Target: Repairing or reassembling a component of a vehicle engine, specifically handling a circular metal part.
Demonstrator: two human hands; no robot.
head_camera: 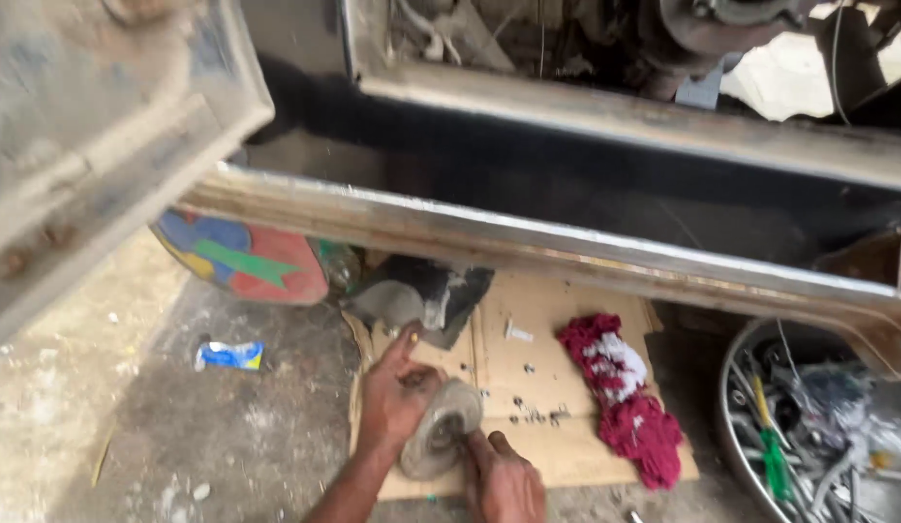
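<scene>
Largest in view, well above and beyond both hands, runs the rusted sill of a vehicle body (pixel 566 242), its chrome edge worn, with dark underbody parts behind it. To the right of the hands, well apart, a metal basin (pixel 736 426) holds a jumble of tools, among them a green-handled screwdriver (pixel 775 463).

Directly under the hands lies a flattened sheet of cardboard (pixel 557 329), probably spread to keep small parts off the gritty concrete floor (pixel 228 426). Near the right hand on that cardboard sits a red and white rag (pixel 620 392), handy for wiping. Beyond the left hand, a dark crumpled cover (pixel 431 295) rests at the cardboard's far edge, and farther left a painted panel (pixel 242 257) in blue, green and red shows beneath the sill.

The left hand (pixel 397 397) cups the back of a round, dusty metal disc part (pixel 441 428), and the right hand (pixel 503 479) braces its lower edge; both grips are closed on it, holding it on edge just above the cardboard, apparently so it can be turned. Just beside the disc, toward the rag, loose bolts and nuts (pixel 533 412) lie scattered. Well to the left lies a small blue wrapper (pixel 229 355).
</scene>
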